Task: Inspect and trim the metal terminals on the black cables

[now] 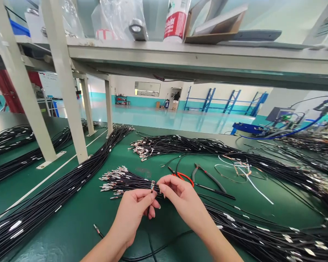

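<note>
My left hand (135, 213) pinches a black cable's metal terminal end (152, 186) upright between thumb and forefinger. My right hand (180, 198) is right beside it, its fingertips touching the same cable just below the terminal. Directly behind both hands lies a bundle of black cables with metal terminals (117, 180) fanned out on the green mat (79, 222). The held cable runs down between my wrists toward the front edge.
Larger cable bundles lie at the left (57, 193), centre back (180, 145) and right (276, 240). Orange-handled scissors (183, 177) and black pliers (207, 176) rest behind my right hand. White shelf posts (68, 109) stand at the left. A distant person (176, 100) stands across the floor.
</note>
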Available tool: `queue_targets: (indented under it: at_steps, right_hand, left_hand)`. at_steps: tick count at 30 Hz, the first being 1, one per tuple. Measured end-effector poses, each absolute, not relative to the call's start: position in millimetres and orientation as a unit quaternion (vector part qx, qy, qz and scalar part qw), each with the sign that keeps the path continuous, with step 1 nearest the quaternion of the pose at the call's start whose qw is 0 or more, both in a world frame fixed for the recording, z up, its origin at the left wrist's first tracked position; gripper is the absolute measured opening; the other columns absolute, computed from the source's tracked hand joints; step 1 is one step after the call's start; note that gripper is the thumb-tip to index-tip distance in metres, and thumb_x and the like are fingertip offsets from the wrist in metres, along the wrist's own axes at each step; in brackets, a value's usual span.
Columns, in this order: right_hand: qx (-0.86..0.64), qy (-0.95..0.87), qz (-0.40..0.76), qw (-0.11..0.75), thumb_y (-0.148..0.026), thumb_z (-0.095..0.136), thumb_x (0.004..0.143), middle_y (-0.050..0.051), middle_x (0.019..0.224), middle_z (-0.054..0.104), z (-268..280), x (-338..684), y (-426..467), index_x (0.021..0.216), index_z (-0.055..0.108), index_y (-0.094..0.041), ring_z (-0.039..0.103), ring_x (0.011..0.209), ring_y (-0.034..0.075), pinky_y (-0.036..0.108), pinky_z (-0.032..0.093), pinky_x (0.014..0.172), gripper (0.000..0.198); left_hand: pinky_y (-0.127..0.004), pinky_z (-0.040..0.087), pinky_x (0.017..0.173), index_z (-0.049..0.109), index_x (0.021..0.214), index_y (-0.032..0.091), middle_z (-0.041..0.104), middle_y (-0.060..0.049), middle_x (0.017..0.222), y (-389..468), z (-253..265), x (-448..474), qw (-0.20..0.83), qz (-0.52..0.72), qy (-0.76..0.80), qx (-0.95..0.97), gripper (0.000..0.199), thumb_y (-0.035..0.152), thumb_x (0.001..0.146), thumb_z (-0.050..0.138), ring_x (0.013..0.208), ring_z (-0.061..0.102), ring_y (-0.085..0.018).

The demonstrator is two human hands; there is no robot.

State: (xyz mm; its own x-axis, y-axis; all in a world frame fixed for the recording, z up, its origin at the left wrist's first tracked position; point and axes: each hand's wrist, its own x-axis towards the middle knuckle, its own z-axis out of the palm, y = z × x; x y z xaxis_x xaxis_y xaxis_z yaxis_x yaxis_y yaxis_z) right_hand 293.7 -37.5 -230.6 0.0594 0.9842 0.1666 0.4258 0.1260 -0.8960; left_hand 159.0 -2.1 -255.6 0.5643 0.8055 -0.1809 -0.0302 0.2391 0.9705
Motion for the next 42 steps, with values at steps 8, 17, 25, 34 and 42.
queue_targets:
  at_steps: [8, 17, 25, 34, 42]
  right_hand:
    - [-0.601, -0.576, 0.332, 0.444, -0.030, 0.049, 0.079, 0.000, 0.068, 0.053, -238, 292, -32, 0.075, 0.053, -0.011, 0.048, 0.064, 0.008, 0.019, 0.039, 0.062, 0.020]
    - [-0.603, -0.565, 0.356, 0.436, -0.032, 0.050, 0.077, 0.000, 0.062, 0.049, -236, 294, -32, 0.068, 0.054, -0.010, 0.040, 0.059, 0.007, 0.019, 0.033, 0.056, 0.024]
    - [-0.615, -0.584, 0.336, 0.410, -0.029, 0.049, 0.077, -0.001, 0.062, 0.048, -234, 296, -33, 0.069, 0.054, -0.010, 0.039, 0.059, 0.006, 0.018, 0.032, 0.056, 0.021]
    - [-0.630, -0.614, 0.304, 0.366, -0.026, 0.047, 0.078, 0.000, 0.065, 0.052, -234, 294, -34, 0.069, 0.054, -0.011, 0.043, 0.062, 0.007, 0.018, 0.033, 0.057, 0.019]
    - [-0.599, -0.597, 0.359, 0.395, -0.025, 0.049, 0.076, 0.000, 0.064, 0.051, -236, 299, -33, 0.069, 0.055, -0.010, 0.041, 0.059, 0.006, 0.018, 0.033, 0.056, 0.017]
  left_hand:
    - [-0.008, 0.033, 0.053, 0.054, 0.083, 0.001, 0.054, -0.008, 0.077, -7, -261, 159, 0.669, 0.251, 0.375, 0.591, 0.052, 0.051, 0.069, 0.047, 0.052, 0.039, 0.005]
    - [-0.007, 0.032, 0.053, 0.055, 0.107, 0.008, 0.053, -0.006, 0.075, -7, -266, 157, 0.646, 0.292, 0.408, 0.575, 0.060, 0.051, 0.067, 0.051, 0.053, 0.038, 0.005]
    - [-0.007, 0.034, 0.052, 0.047, 0.117, 0.009, 0.052, -0.005, 0.076, -7, -268, 156, 0.659, 0.299, 0.408, 0.557, 0.062, 0.045, 0.067, 0.052, 0.052, 0.039, 0.005]
    - [-0.009, 0.029, 0.050, 0.051, 0.104, 0.008, 0.047, -0.003, 0.074, -3, -273, 156, 0.681, 0.279, 0.395, 0.550, 0.059, 0.052, 0.065, 0.051, 0.050, 0.034, 0.006]
    - [-0.010, 0.028, 0.050, 0.050, 0.104, 0.007, 0.043, -0.002, 0.073, -2, -271, 155, 0.725, 0.283, 0.372, 0.505, 0.057, 0.047, 0.063, 0.055, 0.051, 0.032, 0.006]
